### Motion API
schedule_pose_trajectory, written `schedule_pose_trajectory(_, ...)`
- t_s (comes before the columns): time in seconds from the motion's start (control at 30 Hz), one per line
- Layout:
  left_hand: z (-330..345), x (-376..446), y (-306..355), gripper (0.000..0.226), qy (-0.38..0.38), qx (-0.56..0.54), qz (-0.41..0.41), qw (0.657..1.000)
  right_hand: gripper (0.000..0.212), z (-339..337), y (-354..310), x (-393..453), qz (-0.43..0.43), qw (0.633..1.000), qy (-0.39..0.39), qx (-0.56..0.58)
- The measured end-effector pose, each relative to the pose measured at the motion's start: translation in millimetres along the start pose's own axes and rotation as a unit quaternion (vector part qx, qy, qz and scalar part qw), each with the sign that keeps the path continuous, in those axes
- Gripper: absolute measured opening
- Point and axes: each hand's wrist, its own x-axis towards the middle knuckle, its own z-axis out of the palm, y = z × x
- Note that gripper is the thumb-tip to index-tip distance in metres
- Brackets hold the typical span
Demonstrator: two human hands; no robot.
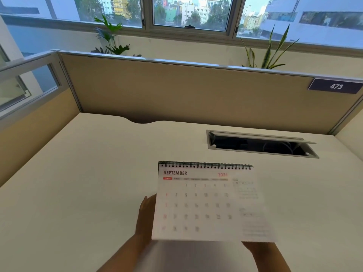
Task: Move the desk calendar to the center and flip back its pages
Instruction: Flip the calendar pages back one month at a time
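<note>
A white spiral-bound desk calendar (pixel 210 203) shows its SEPTEMBER page, with the black wire binding along its top edge. It sits near the middle front of the cream desk (pixel 88 183), and its lower half is motion-blurred. My left hand (pixel 144 218) lies against the calendar's left edge, fingers behind the page. My right hand (pixel 257 248) is under the lower right corner, mostly hidden by the page. Whether the calendar's base touches the desk is hidden.
An open cable tray slot (pixel 261 145) is cut into the desk at the back right. A beige partition (pixel 176 91) with a "473" label (pixel 336 86) closes the back, and another panel closes the left side. Plants and windows stand behind the partition.
</note>
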Motion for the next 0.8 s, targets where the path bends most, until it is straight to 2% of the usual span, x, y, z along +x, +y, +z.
schedule_pose_trajectory(0.07, 2.1, 4.3, -3.7, 0.034, -0.011, 0.021, -0.050, 0.998, 0.039, 15.6, -15.1, 7.5, -0.033, 0.999, -0.010, -0.015)
schedule_pose_trajectory(0.17, 9.9, 6.0, -2.0, 0.046, 0.002, 0.104, 0.037, 0.994, 0.033, 46.5, -46.0, 21.9, -0.085, 0.983, -0.012, -0.165)
schedule_pose_trajectory(0.27, 7.9, 8.4, 0.1, 0.052, -0.004, 0.115, 0.025, 0.993, 0.036, 58.6, -60.7, 33.4, -0.149, 0.925, 0.045, -0.346)
schedule_pose_trajectory(0.33, 7.1, 7.9, -2.8, 0.055, -0.005, 0.126, 0.027, 0.992, 0.037, 55.6, -57.2, 35.1, -0.132, 0.892, 0.074, -0.426)
schedule_pose_trajectory(0.47, 6.7, 7.2, -1.8, 0.056, -0.007, 0.127, 0.054, 0.990, 0.041, 45.3, -42.9, 33.1, -0.092, 0.828, 0.064, -0.549)
schedule_pose_trajectory(0.53, 6.6, 7.4, -2.7, 0.055, -0.006, 0.126, 0.056, 0.990, 0.046, 41.0, -34.3, 30.6, -0.120, 0.831, 0.080, -0.537)
schedule_pose_trajectory(0.63, 6.8, 6.2, -2.6, 0.055, -0.001, 0.123, 0.048, 0.991, 0.052, 32.6, -17.2, 21.8, -0.172, 0.878, 0.174, -0.411)
schedule_pose_trajectory(0.73, 7.2, 7.3, -2.6, 0.054, -0.006, 0.121, 0.049, 0.991, 0.056, 18.2, 9.3, 16.6, -0.149, 0.890, 0.278, -0.329)
schedule_pose_trajectory(0.8, 7.3, 7.4, -2.6, 0.054, -0.005, 0.121, 0.054, 0.991, 0.057, 8.3, 31.3, 11.1, -0.119, 0.879, 0.314, -0.340)
